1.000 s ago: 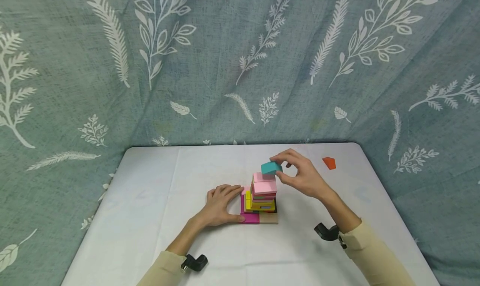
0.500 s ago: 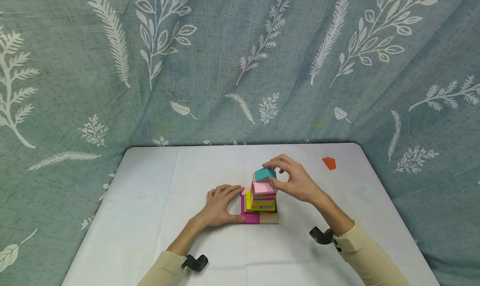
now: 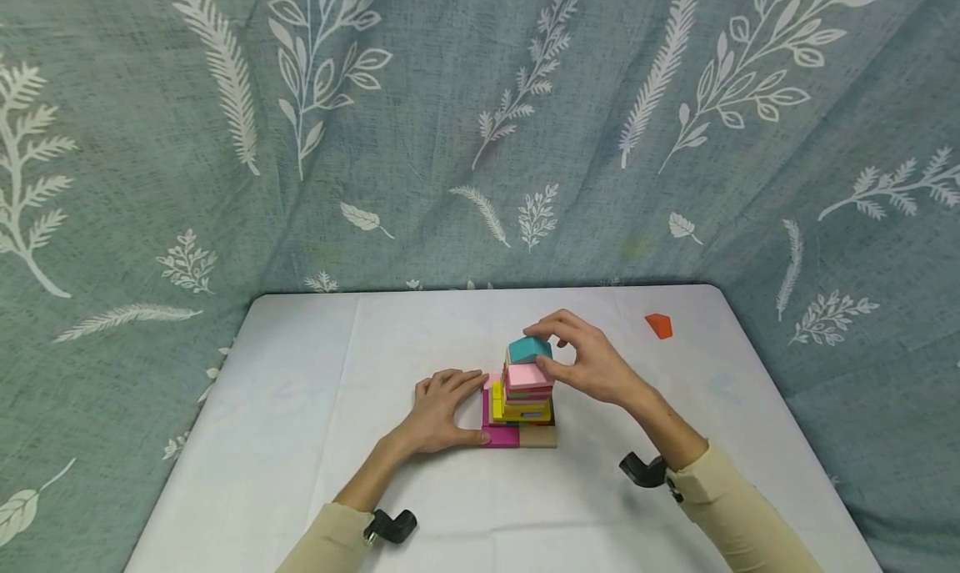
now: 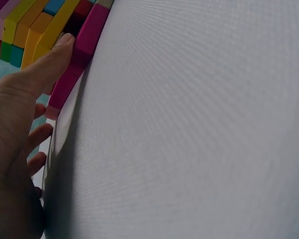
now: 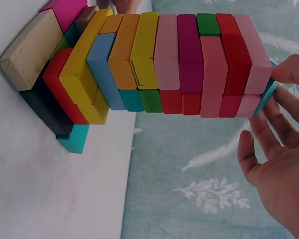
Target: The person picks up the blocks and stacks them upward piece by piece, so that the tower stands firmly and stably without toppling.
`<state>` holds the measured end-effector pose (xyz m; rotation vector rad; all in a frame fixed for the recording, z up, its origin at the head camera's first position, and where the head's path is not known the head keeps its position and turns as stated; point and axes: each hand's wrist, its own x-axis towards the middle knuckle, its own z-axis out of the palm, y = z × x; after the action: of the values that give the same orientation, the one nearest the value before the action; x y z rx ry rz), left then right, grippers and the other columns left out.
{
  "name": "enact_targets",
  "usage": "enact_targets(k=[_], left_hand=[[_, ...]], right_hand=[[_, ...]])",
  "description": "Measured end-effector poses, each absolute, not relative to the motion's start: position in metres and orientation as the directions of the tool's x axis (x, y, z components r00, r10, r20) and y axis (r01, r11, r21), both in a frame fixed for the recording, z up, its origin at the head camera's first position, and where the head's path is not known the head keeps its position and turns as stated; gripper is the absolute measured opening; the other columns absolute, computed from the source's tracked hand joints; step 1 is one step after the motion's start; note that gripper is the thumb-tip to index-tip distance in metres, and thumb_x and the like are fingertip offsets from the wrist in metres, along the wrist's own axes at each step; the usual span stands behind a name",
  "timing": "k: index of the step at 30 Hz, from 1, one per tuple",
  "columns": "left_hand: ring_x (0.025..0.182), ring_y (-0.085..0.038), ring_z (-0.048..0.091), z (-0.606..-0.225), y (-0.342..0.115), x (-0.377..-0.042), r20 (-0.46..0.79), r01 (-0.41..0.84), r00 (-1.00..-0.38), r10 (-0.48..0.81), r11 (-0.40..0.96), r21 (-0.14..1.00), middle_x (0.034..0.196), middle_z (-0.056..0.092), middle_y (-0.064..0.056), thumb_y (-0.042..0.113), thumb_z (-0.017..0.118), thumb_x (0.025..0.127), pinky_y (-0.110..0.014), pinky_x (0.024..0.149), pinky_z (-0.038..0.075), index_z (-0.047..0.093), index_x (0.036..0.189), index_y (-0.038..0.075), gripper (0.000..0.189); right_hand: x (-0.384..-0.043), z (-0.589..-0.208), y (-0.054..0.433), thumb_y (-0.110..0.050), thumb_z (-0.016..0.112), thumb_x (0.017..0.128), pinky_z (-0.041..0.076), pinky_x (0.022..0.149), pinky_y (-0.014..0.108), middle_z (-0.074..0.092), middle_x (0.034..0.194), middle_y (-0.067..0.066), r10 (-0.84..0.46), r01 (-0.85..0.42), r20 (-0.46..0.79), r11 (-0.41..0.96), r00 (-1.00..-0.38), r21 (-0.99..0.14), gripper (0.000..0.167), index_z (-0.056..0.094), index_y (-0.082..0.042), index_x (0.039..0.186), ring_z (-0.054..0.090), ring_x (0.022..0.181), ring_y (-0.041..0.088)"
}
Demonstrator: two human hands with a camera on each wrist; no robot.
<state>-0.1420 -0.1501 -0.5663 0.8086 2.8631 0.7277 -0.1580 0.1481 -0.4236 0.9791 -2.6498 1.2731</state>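
Observation:
A tower of coloured wooden blocks (image 3: 528, 377) stands on the table; the right wrist view shows its stacked layers (image 5: 192, 59) from the side. My right hand (image 3: 592, 360) pinches a teal wedge-like block (image 3: 528, 349) between thumb and fingers, and the block sits on the tower's pink top layer. Only a sliver of the teal block (image 5: 265, 99) shows in the right wrist view. My left hand (image 3: 438, 410) lies beside the base with its fingers extended. Its thumb (image 4: 52, 62) touches a magenta base block (image 4: 87, 42), and its index fingertip reaches the base's far left corner.
An orange-red angular block (image 3: 659, 326) lies alone at the table's back right. A tan block (image 3: 537, 436) forms the base's front right part. The white-covered table (image 3: 300, 389) backs onto a leaf-patterned blue-green cloth (image 3: 420, 139).
My right hand has moved left and slightly down, bringing the teal block from above the tower's right side onto its top. Over the last half second it barely moves. My left hand stays put.

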Motion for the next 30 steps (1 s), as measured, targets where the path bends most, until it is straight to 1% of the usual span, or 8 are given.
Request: enact_targets(k=[8, 11, 14, 17, 22, 24, 27, 30], left_hand=[[0.143, -0.026, 0.027, -0.566, -0.151, -0.142, 0.046, 0.471, -0.858, 0.512, 0.747, 0.468, 0.159, 0.037, 0.008, 0.079, 0.067, 0.074, -0.058, 0.105, 0.021, 0.035, 0.157, 0.031, 0.101], [0.144, -0.025, 0.027, -0.566, -0.151, -0.142, 0.039, 0.466, -0.861, 0.507, 0.756, 0.46, 0.159, 0.036, 0.009, 0.08, 0.066, 0.074, -0.057, 0.106, 0.021, 0.034, 0.158, 0.032, 0.101], [0.144, -0.025, 0.026, -0.566, -0.152, -0.143, 0.038, 0.464, -0.862, 0.505, 0.758, 0.459, 0.159, 0.036, 0.009, 0.079, 0.066, 0.074, -0.057, 0.106, 0.02, 0.034, 0.158, 0.033, 0.101], [0.144, -0.026, 0.027, -0.567, -0.152, -0.142, 0.05, 0.467, -0.861, 0.505, 0.751, 0.467, 0.159, 0.037, 0.009, 0.079, 0.067, 0.073, -0.058, 0.106, 0.019, 0.035, 0.157, 0.033, 0.101], [0.143, -0.026, 0.027, -0.568, -0.151, -0.142, 0.062, 0.474, -0.859, 0.507, 0.746, 0.467, 0.158, 0.038, 0.009, 0.079, 0.067, 0.073, -0.059, 0.105, 0.02, 0.037, 0.157, 0.032, 0.101], [0.143, -0.026, 0.028, -0.568, -0.15, -0.142, 0.064, 0.475, -0.86, 0.507, 0.746, 0.467, 0.158, 0.039, 0.008, 0.079, 0.068, 0.073, -0.06, 0.105, 0.021, 0.038, 0.156, 0.03, 0.101], [0.142, -0.028, 0.03, -0.567, -0.15, -0.142, 0.071, 0.474, -0.861, 0.503, 0.744, 0.472, 0.156, 0.041, 0.006, 0.077, 0.07, 0.072, -0.062, 0.105, 0.021, 0.04, 0.155, 0.029, 0.101], [0.143, -0.028, 0.028, -0.567, -0.15, -0.142, 0.065, 0.471, -0.862, 0.503, 0.745, 0.473, 0.157, 0.04, 0.007, 0.077, 0.07, 0.072, -0.061, 0.105, 0.02, 0.038, 0.156, 0.03, 0.102]], right_hand=[[-0.159, -0.423, 0.148, -0.019, 0.074, 0.092, 0.052, 0.079, 0.037, 0.059, 0.122, -0.009, -0.527, -0.56, 0.296, 0.458, -0.797, -0.691, 0.04, 0.065, -0.027, 0.13, 0.053, 0.106, 0.016], [-0.16, -0.422, 0.149, -0.02, 0.074, 0.092, 0.052, 0.081, 0.038, 0.06, 0.123, -0.008, -0.536, -0.576, 0.31, 0.45, -0.786, -0.682, 0.043, 0.063, -0.028, 0.133, 0.053, 0.107, 0.015], [-0.162, -0.421, 0.154, -0.022, 0.074, 0.092, 0.05, 0.088, 0.039, 0.06, 0.124, -0.005, -0.534, -0.595, 0.339, 0.432, -0.775, -0.678, 0.045, 0.061, -0.026, 0.135, 0.055, 0.11, 0.015], [-0.17, -0.424, 0.168, -0.02, 0.073, 0.094, 0.048, 0.088, 0.041, 0.062, 0.125, 0.0, -0.493, -0.582, 0.361, 0.428, -0.792, -0.691, 0.045, 0.06, -0.022, 0.137, 0.058, 0.11, 0.019], [-0.196, -0.446, 0.214, -0.027, 0.069, 0.097, 0.045, 0.083, 0.043, 0.065, 0.122, 0.006, -0.31, -0.428, 0.302, 0.535, -0.901, -0.728, 0.041, 0.062, -0.018, 0.137, 0.059, 0.105, 0.021], [-0.208, -0.462, 0.238, -0.032, 0.068, 0.097, 0.045, 0.085, 0.046, 0.064, 0.123, 0.009, -0.23, -0.346, 0.259, 0.587, -0.938, -0.732, 0.044, 0.061, -0.016, 0.138, 0.059, 0.106, 0.024], [-0.224, -0.486, 0.274, -0.032, 0.068, 0.097, 0.045, 0.091, 0.051, 0.061, 0.127, 0.015, -0.134, -0.232, 0.19, 0.629, -0.973, -0.742, 0.048, 0.059, -0.01, 0.139, 0.058, 0.111, 0.033], [-0.233, -0.504, 0.304, -0.029, 0.069, 0.096, 0.043, 0.095, 0.057, 0.054, 0.133, 0.022, -0.054, -0.13, 0.127, 0.67, -0.99, -0.731, 0.052, 0.057, -0.005, 0.14, 0.054, 0.117, 0.041]])
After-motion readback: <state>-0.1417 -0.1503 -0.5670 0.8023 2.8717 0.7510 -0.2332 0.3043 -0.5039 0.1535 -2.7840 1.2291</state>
